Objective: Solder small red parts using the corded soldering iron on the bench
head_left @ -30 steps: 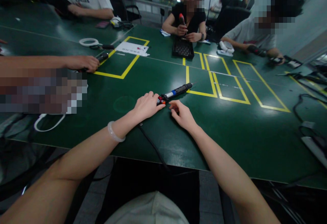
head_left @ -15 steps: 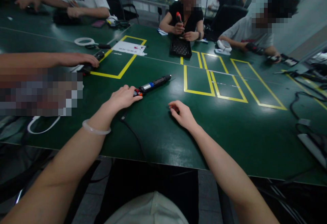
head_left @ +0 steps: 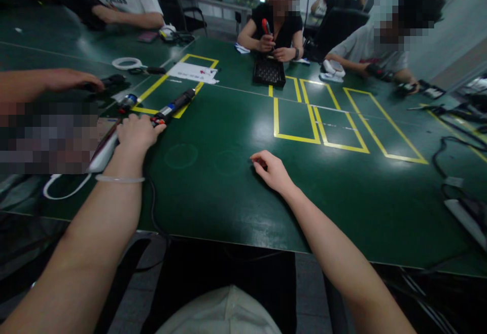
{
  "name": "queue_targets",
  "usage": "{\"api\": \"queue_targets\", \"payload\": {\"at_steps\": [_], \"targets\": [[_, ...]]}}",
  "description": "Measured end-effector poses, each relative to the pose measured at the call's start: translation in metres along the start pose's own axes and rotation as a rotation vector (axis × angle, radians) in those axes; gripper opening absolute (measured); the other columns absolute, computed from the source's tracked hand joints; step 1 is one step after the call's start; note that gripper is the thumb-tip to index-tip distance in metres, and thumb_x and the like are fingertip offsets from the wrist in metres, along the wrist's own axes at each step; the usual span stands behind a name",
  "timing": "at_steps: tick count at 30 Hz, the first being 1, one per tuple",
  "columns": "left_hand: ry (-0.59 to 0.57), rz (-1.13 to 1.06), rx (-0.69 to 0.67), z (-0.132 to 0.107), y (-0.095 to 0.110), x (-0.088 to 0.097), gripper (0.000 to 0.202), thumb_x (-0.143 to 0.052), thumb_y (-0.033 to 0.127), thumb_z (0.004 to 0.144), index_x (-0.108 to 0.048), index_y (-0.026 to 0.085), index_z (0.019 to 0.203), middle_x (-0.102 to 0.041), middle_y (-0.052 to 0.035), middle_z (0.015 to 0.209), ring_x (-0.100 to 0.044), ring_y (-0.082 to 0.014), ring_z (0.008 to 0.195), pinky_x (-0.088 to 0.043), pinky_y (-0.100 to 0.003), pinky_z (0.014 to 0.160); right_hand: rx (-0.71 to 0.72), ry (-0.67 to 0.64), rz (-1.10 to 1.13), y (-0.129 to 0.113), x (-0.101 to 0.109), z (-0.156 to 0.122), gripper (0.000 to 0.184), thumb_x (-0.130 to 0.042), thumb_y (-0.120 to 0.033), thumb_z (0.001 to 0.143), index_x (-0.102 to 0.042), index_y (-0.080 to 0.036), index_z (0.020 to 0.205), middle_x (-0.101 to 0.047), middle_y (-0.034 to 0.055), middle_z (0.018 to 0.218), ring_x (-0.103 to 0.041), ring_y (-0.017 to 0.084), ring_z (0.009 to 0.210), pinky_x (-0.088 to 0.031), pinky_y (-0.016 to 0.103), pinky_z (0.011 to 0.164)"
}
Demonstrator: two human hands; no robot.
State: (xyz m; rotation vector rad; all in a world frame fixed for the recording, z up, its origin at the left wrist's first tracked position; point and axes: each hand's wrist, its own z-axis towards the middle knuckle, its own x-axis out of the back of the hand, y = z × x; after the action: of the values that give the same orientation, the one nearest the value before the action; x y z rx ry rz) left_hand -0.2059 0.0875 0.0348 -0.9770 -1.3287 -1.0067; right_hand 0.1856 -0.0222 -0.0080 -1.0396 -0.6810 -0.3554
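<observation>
A corded black electric screwdriver [head_left: 177, 104] with a blue and silver band points away from me over the yellow-taped frame. My left hand [head_left: 136, 132] is closed around its rear end, where red and orange parts show at the fingers. Just beyond that hand lies another blue and black tool [head_left: 128, 102], partly hidden. My right hand [head_left: 271, 169] rests on the green table [head_left: 228, 202] with loosely curled fingers, and nothing visible sticks out of them.
Yellow tape rectangles [head_left: 318, 142] mark the table. A paper sheet [head_left: 193, 71] lies in the left one. A co-worker's arm [head_left: 49, 81] reaches in at left. Across the table, a person holds a red-tipped tool [head_left: 266, 26] over a black tray [head_left: 269, 81]. Black cables [head_left: 441, 146] lie at right.
My left hand has moved left and slightly away with the screwdriver, its cord trailing. The co-worker's hand at left has drawn back left. My right hand has stayed still.
</observation>
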Motion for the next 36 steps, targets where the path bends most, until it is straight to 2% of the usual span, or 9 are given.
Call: {"api": "queue_targets", "payload": {"at_steps": [7, 11, 18, 22, 25, 27, 29, 31, 36], "targets": [[0.286, -0.070, -0.019, -0.016, 0.012, 0.003, 0.061, -0.059, 0.044, 0.089, -0.052, 0.004, 0.134, -0.047, -0.0272, 0.141, -0.045, -0.0411, 0.128, -0.038, -0.053, 0.102, -0.002, -0.004, -0.005, 0.000, 0.000, 0.001, 0.016, -0.052, -0.019, 0.091, -0.063, -0.021, 0.103, -0.066, 0.0047, 0.096, -0.062, 0.017, 0.084, -0.048, 0.029, 0.077], [0.288, -0.067, -0.061, -0.017, 0.014, 0.002, 0.052, -0.053, 0.042, 0.093, -0.053, 0.003, 0.128, -0.047, -0.0252, 0.140, -0.043, -0.0374, 0.127, -0.036, -0.051, 0.103, 0.009, -0.004, -0.005, 0.001, -0.001, 0.001, 0.016, -0.053, -0.019, 0.091, -0.064, -0.020, 0.102, -0.065, 0.0051, 0.095, -0.062, 0.017, 0.083, -0.048, 0.030, 0.077], [0.290, -0.081, -0.085, -0.013, 0.013, -0.001, 0.056, -0.038, 0.041, 0.101, -0.046, -0.004, 0.134, -0.043, -0.0254, 0.142, -0.037, -0.0368, 0.128, -0.030, -0.051, 0.105, 0.002, -0.012, 0.009, 0.001, 0.000, 0.000, 0.015, -0.053, -0.019, 0.092, -0.064, -0.021, 0.101, -0.064, 0.0042, 0.094, -0.061, 0.017, 0.083, -0.048, 0.030, 0.077], [0.316, -0.090, -0.083, -0.014, 0.013, 0.002, 0.050, -0.037, 0.041, 0.101, -0.050, 0.002, 0.130, -0.045, -0.0213, 0.142, -0.038, -0.0327, 0.127, -0.031, -0.048, 0.105, 0.008, -0.016, -0.006, 0.000, 0.001, 0.001, 0.015, -0.053, -0.019, 0.092, -0.064, -0.021, 0.100, -0.062, 0.0038, 0.092, -0.060, 0.016, 0.082, -0.047, 0.029, 0.076], [0.361, -0.287, -0.155, -0.015, 0.021, 0.003, 0.043, -0.041, 0.040, 0.100, -0.057, 0.007, 0.122, -0.053, -0.0161, 0.134, -0.046, -0.0290, 0.121, -0.036, -0.045, 0.104, 0.009, -0.017, -0.010, -0.001, 0.001, 0.001, 0.014, -0.053, -0.019, 0.092, -0.064, -0.020, 0.100, -0.061, 0.0039, 0.092, -0.060, 0.016, 0.081, -0.047, 0.029, 0.075], [0.299, -0.542, -0.214, -0.020, 0.036, 0.002, 0.038, -0.042, 0.037, 0.099, -0.059, 0.009, 0.118, -0.062, -0.0123, 0.118, -0.056, -0.0227, 0.105, -0.042, -0.039, 0.098, 0.004, -0.016, -0.004, -0.001, 0.000, 0.002, 0.014, -0.053, -0.019, 0.092, -0.064, -0.020, 0.100, -0.062, 0.0039, 0.092, -0.059, 0.016, 0.081, -0.047, 0.029, 0.076], [0.127, -0.828, -0.305, -0.029, 0.056, -0.001, 0.035, -0.042, 0.035, 0.098, -0.060, 0.009, 0.115, -0.067, -0.0094, 0.102, -0.061, -0.0171, 0.087, -0.049, -0.034, 0.087, -0.001, -0.012, 0.013, -0.001, 0.000, 0.002, 0.014, -0.052, -0.020, 0.092, -0.064, -0.020, 0.100, -0.063, 0.0041, 0.093, -0.060, 0.016, 0.081, -0.047, 0.029, 0.076], [-0.075, -1.027, -0.455, -0.043, 0.078, -0.003, 0.036, -0.047, 0.040, 0.096, -0.061, 0.011, 0.112, -0.068, -0.0086, 0.097, -0.063, -0.0155, 0.079, -0.052, -0.032, 0.080, -0.005, -0.002, 0.045, -0.001, -0.001, 0.002, 0.014, -0.053, -0.021, 0.092, -0.064, -0.020, 0.099, -0.064, 0.0044, 0.094, -0.060, 0.016, 0.081, -0.047, 0.029, 0.076], [-0.474, -1.158, -0.704, -0.086, 0.117, 0.000, 0.035, -0.063, 0.045, 0.087, -0.059, 0.013, 0.102, -0.067, -0.0054, 0.085, -0.064, -0.0146, 0.072, -0.053, -0.029, 0.071, -0.075, -0.012, 0.253, -0.006, -0.004, 0.003, 0.018, -0.056, -0.029, 0.092, -0.062, -0.020, 0.107, -0.067, 0.0033, 0.092, -0.061, 0.014, 0.077, -0.048, 0.028, 0.071]]}}
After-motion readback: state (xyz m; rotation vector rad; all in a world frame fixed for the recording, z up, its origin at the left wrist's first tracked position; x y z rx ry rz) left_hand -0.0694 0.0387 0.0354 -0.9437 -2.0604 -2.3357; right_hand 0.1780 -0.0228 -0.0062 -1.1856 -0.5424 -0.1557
